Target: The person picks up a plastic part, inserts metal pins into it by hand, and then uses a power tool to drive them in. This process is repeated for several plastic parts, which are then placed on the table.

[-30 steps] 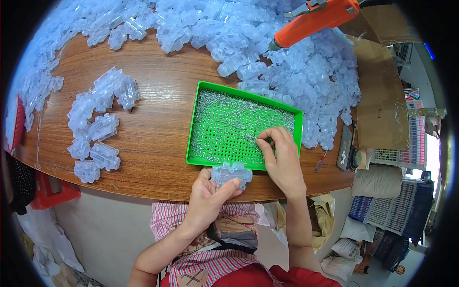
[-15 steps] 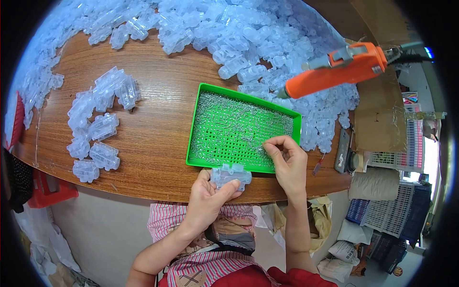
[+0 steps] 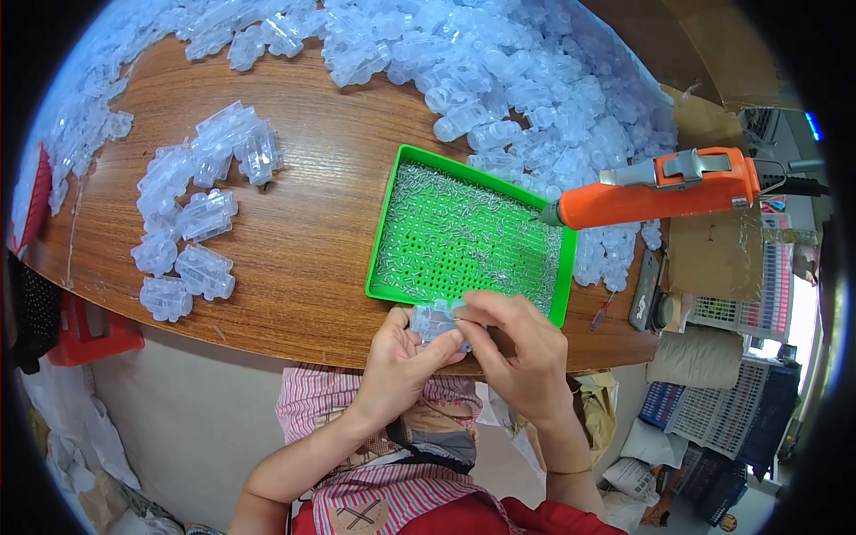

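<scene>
A clear plastic housing [image 3: 432, 323] is gripped in my left hand [image 3: 397, 364] at the table's front edge, just below the green tray. My right hand [image 3: 524, 353] has its thumb and fingertips pinched together against the housing's right side. Whatever sits in that pinch is hidden or too small to make out. The green tray [image 3: 568, 276] has a perforated bottom and holds many small silvery screws [image 3: 446, 189]. Over its right rim hangs an orange electric screwdriver [image 3: 660, 191], its dark tip pointing left; neither hand touches it.
A large heap of similar clear housings [image 3: 553, 89] spans the back of the table. Several more housings [image 3: 207, 216] lie grouped on the left. To the right are a small screwdriver [image 3: 603, 310], a dark flat object [image 3: 646, 290] and a cardboard box [image 3: 713, 254].
My right hand has left the screws in the tray and come down to the housing. The view has shifted slightly, and the orange screwdriver hangs lower and farther right.
</scene>
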{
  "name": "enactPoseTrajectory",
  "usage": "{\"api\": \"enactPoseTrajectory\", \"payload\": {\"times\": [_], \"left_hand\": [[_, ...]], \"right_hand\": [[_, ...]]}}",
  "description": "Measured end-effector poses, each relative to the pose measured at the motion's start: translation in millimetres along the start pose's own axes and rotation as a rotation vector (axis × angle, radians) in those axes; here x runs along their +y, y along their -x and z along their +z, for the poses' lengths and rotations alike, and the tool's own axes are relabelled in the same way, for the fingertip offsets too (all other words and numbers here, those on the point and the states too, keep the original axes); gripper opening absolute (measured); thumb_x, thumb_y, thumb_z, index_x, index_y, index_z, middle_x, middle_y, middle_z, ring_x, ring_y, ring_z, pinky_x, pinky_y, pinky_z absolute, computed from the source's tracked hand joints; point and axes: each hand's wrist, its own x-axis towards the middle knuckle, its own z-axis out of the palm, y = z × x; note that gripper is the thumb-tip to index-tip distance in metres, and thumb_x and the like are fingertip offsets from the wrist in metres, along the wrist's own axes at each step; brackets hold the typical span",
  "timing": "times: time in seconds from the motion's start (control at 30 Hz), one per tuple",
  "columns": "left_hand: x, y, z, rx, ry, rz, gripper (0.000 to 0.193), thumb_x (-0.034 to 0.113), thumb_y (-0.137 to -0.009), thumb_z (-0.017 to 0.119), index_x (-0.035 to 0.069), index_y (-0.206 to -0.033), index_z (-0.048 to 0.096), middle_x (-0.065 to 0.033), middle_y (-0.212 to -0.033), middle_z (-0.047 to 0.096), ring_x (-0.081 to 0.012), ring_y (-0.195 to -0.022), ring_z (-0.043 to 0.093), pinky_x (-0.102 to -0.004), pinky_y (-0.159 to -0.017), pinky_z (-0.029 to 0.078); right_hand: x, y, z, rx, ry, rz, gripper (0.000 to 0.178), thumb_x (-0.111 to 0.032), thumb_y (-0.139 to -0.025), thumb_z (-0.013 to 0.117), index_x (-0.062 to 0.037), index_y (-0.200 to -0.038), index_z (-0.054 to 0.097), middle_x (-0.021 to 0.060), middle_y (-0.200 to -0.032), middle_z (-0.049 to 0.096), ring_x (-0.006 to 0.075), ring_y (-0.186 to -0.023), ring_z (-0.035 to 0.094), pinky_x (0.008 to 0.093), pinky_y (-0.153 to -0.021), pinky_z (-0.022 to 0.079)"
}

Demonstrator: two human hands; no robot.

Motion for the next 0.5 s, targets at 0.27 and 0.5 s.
{"api": "enactPoseTrajectory", "payload": {"times": [0.27, 0.5], "left_hand": [[-1, 0, 2, -0.006, 0.007, 0.020, 0.034, 0.000, -0.089, 0.062, -0.003, -0.117, 0.042, -0.0112, -0.110, 0.061, -0.0136, -0.094, 0.063, -0.0261, -0.081, 0.055], [-5, -1, -1, -0.020, 0.070, 0.041, 0.036, -0.001, -0.088, 0.062, -0.003, -0.118, 0.042, -0.0101, -0.110, 0.061, -0.0126, -0.094, 0.062, -0.0254, -0.080, 0.053]], "right_hand": [[-5, -8, -15, -0.219, 0.251, -0.154, 0.040, -0.003, -0.074, 0.063, 0.0015, -0.113, 0.054, 0.0097, -0.077, 0.058, 0.0248, -0.073, 0.059, 0.0355, -0.063, 0.047], [-18, -29, -24, -0.446, 0.350, -0.193, 0.038, -0.007, -0.072, 0.063, 0.0012, -0.108, 0.054, 0.0088, -0.072, 0.052, 0.0248, -0.073, 0.058, 0.0367, -0.063, 0.047]]}}
